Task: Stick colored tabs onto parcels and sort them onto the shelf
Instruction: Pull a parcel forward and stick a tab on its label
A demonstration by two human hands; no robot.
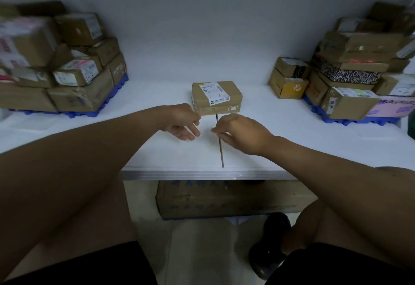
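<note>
While one brown parcel [216,96] sits mid-bench [292,141], both hands hover just before it: the left hand [183,123] loose with fingers relaxed, the right hand [241,133] with fingertips pinched together; what they pinch is unclear.

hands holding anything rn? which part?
Left hand holds nothing, fingers relaxed. Right hand has fingertips pinched together; whether a tab is between them cannot be told.

A parcel [217,96] sits mid-table [157,96], between left stack [58,64] and right stack [350,76].
</note>
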